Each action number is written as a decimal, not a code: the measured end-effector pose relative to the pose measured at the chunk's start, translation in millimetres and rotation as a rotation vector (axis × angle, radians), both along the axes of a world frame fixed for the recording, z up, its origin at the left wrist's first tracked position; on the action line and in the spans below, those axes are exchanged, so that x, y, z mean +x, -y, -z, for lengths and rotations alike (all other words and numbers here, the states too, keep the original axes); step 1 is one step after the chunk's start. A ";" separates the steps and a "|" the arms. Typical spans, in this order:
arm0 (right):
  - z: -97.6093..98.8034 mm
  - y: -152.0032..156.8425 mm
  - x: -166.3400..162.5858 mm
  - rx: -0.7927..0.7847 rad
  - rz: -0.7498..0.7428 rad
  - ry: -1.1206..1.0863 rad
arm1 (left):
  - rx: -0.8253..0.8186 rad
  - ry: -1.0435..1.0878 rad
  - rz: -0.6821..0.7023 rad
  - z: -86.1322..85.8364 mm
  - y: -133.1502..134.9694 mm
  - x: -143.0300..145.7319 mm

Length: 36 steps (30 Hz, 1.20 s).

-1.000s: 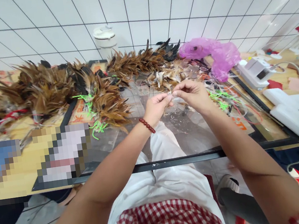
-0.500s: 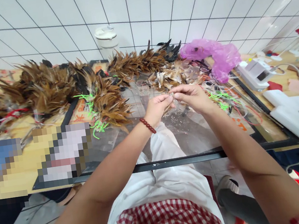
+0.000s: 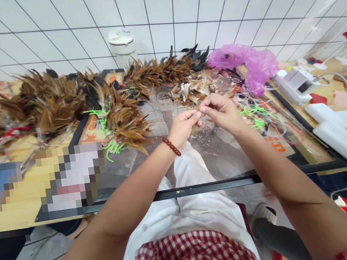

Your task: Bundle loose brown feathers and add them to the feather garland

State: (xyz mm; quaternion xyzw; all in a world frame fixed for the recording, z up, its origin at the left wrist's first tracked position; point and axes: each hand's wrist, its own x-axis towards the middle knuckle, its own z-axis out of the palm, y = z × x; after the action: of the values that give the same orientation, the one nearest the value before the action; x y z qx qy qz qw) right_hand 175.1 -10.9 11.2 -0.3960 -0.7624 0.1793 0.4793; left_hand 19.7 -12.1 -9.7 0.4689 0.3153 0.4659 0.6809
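My left hand (image 3: 186, 126), with a brown bead bracelet (image 3: 171, 146) on its wrist, is closed in a pinch. Against its fingertips, my right hand (image 3: 221, 111) also pinches, thumb to forefinger. Whatever lies between the fingertips is too small to make out. Just behind the hands is a heap of loose brown and white feathers (image 3: 195, 89). Bundles of brown feathers (image 3: 127, 119) with bright green ties (image 3: 113, 147) lie to the left of my left hand. Near my right wrist are more green strings (image 3: 252, 114). Pale bits (image 3: 207, 138) are scattered on the glass below the hands.
A glass tabletop with a black frame (image 3: 176, 192) spans the front. Along the back lie a long feather strip (image 3: 155, 72), a white lidded cup (image 3: 122, 44) and a purple plastic bag (image 3: 244, 59). White power strips (image 3: 339, 137) with cables stand at right. A co-worker's leg (image 3: 279, 238) shows below.
The fingertips have shifted slightly, and the small pale thing seen between them before is no longer distinct. The whole view has moved a little; the feathers lie as before.
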 end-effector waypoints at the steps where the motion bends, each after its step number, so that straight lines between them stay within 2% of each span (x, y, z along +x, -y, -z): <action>1: -0.2 0.1 -0.4 0.014 -0.003 0.014 | 0.003 0.004 -0.017 0.0 -0.9 -0.5; 8: 1.6 -0.1 2.0 -0.007 -0.143 0.164 | 0.007 0.067 -0.090 2.5 -5.0 -2.5; 11: 1.2 0.4 1.9 -0.031 -0.152 0.123 | 0.029 0.042 -0.099 3.4 -5.3 -2.7; 15: 0.3 1.9 -1.7 -0.109 -0.074 -0.025 | 0.081 -0.040 -0.110 1.6 -4.1 -3.7; 19: 0.9 0.2 -3.3 -0.099 -0.087 -0.078 | 0.123 -0.094 -0.034 0.2 -1.0 -4.5; 23: -3.6 -2.2 0.2 -0.063 -0.101 -0.029 | 0.110 -0.052 0.056 1.7 -0.4 -4.1; 25: -9.7 -2.2 6.3 -0.057 -0.067 0.036 | 0.092 -0.051 0.006 2.5 -1.9 -3.9; 27: -17.0 -1.6 16.5 -0.072 0.068 0.154 | 0.084 -0.037 -0.079 2.6 -4.2 -4.2; 29: -22.7 -0.8 29.4 -0.141 0.252 0.345 | 0.083 -0.001 -0.151 2.4 -6.7 -4.9; 31: -24.2 -0.1 40.8 -0.269 0.353 0.579 | 0.077 0.033 -0.211 2.4 -8.7 -5.5; 34: -18.5 -0.5 47.5 -0.450 0.339 0.836 | 0.068 0.055 -0.291 3.2 -10.6 -5.4; 36: -12.5 -2.1 44.8 -0.480 0.298 0.922 | 0.068 0.059 -0.336 4.1 -11.6 -5.0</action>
State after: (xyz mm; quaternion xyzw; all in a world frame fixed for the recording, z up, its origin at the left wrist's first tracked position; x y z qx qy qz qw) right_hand 219.9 -8.8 23.7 -0.6359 -0.7669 0.0858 0.0112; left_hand 14.7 -0.5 -13.8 0.4184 0.3532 0.5970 0.5863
